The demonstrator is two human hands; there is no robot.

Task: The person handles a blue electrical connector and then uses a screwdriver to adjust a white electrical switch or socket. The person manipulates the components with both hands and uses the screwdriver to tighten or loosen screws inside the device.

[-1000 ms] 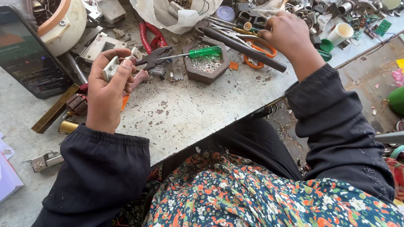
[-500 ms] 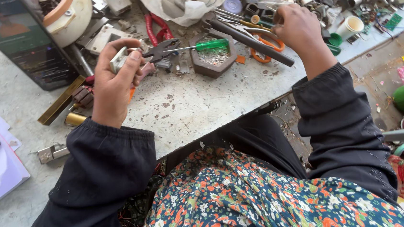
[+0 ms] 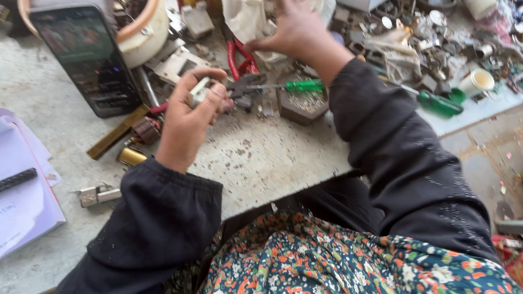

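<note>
On the speckled worktop [image 3: 275,158], near its middle, a small pale metal part [image 3: 200,91] is held up in the left hand [image 3: 192,115], pinched between thumb and curled fingers so that only its top corner shows above the grip. The right hand [image 3: 293,29] is stretched away from it, to the back of the bench, where its fingers are spread and blurred over a crumpled pale bag [image 3: 244,8]; whether anything is grasped there cannot be told. Judged from this, the work appears to be at an early or middle step: the part is in hand, but no tool is applied to it. The green-handled screwdriver [image 3: 294,87] lies flat just beside the left hand, its shaft pointing toward the part, and the red pliers [image 3: 239,58] lie just behind, both untouched. A phone [image 3: 86,58] leans against a bowl [image 3: 147,31] at the left, a paper pad [image 3: 11,204] lies near the edge, and loose scrap metal [image 3: 427,34] is heaped at the right.
</note>
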